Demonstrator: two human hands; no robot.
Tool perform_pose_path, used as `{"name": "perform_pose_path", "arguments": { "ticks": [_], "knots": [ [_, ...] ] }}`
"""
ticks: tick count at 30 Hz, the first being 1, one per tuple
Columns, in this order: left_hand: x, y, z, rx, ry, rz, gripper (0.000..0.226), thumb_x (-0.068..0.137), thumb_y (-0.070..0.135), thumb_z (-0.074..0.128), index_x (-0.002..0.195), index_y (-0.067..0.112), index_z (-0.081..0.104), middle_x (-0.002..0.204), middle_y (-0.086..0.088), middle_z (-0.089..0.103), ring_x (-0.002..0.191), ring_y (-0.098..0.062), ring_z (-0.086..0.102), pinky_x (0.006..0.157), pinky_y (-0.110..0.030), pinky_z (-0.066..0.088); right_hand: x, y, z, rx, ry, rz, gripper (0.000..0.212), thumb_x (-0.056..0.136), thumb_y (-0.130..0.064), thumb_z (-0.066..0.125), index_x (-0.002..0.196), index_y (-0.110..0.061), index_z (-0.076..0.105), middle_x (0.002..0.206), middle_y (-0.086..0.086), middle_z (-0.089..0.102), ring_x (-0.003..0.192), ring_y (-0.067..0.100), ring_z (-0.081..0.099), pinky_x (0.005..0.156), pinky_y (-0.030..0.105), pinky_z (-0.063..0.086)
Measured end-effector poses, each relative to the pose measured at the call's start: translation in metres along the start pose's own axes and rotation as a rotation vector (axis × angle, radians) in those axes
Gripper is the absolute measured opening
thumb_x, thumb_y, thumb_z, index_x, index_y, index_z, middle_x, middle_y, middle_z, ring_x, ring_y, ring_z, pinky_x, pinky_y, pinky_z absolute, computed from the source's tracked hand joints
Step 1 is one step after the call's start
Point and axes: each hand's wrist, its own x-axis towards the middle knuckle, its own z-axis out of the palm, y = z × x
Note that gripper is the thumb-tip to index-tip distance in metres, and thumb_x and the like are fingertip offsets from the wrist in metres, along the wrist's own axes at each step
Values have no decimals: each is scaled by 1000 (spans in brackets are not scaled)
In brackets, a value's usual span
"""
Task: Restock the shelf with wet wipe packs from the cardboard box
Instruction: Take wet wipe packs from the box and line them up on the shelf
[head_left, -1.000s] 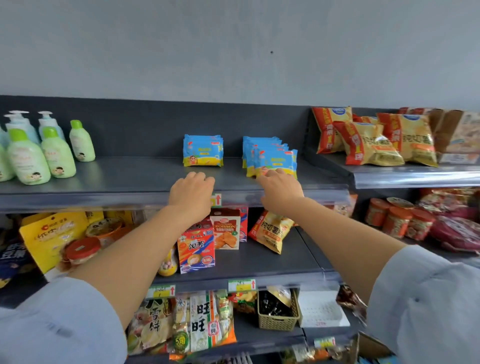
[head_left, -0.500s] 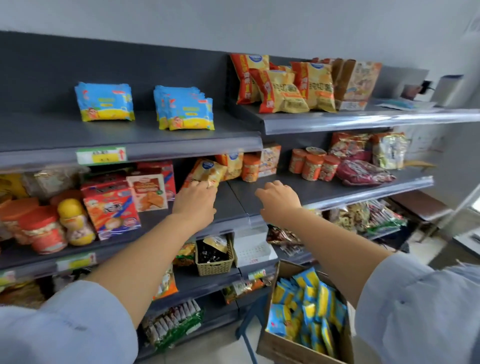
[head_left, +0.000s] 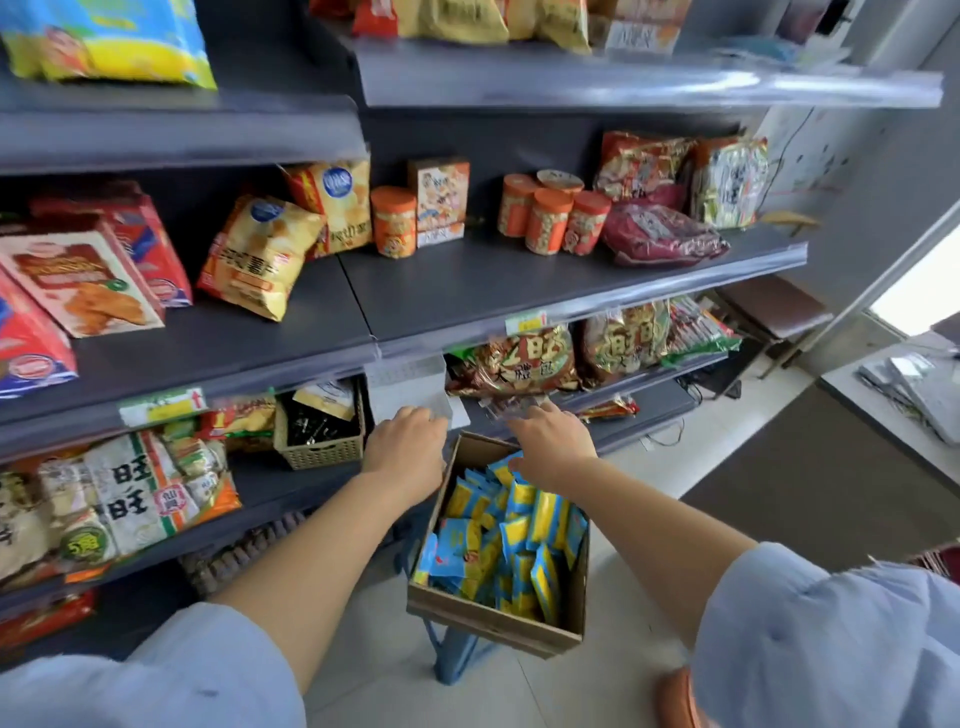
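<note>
Reaching down, both empty: left hand (head_left: 408, 457) and right hand (head_left: 553, 447), fingers loosely spread, hover over the cardboard box (head_left: 493, 621) crammed with wet wipe packs (head_left: 506, 540). Risk: slippery packs spilling, or that perched box tipping off its blue stool (head_left: 452, 654).

Both arms wear light blue sleeves of soft, creased cloth, pushed up above the elbows so the forearms are bare. The left sleeve (head_left: 156, 675) has a small dark fleck on it. The right sleeve (head_left: 831, 649) bunches in loose folds. The left hand (head_left: 408, 454) and the right hand (head_left: 553, 441) are bare, with no rings, watch or gloves visible.
</note>
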Motion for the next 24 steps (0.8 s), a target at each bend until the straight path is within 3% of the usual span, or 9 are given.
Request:
{"name": "perform_pose_path", "arguments": {
  "ticks": [10, 17, 21, 24],
  "knots": [
    [39, 42, 107, -67, -274, 96, 17, 93, 25, 57, 107, 17, 53, 112, -3, 50, 114, -24, 46, 83, -38, 45, 4, 32, 110, 89, -269, 114, 48, 91, -46, 56, 130, -18, 51, 129, 8, 51, 125, 28, 40, 94, 38, 40],
    [54, 60, 190, -103, -477, 170, 34, 94, 21, 57, 127, 17, 51, 122, -5, 52, 119, -27, 45, 88, -41, 47, 5, 39, 197, 180, -403, 160, 54, 89, -55, 55, 128, -19, 52, 121, 5, 57, 120, 26, 46, 94, 38, 42],
    [58, 78, 243, -152, -605, 162, 54, 91, 2, 52, 139, 25, 43, 135, -6, 49, 123, -30, 47, 92, -45, 47, 7, 43, 237, 212, -438, 193, 62, 84, -60, 57, 132, -22, 46, 113, 5, 63, 109, 28, 57, 82, 36, 44],
    [60, 93, 275, -231, -646, 90, 54, 92, 15, 55, 141, 29, 38, 130, -10, 54, 116, -32, 54, 87, -42, 48, 11, 43, 255, 314, -424, 227, 63, 81, -57, 61, 128, -19, 42, 99, 5, 61, 100, 30, 60, 69, 35, 43]
  ]
}}
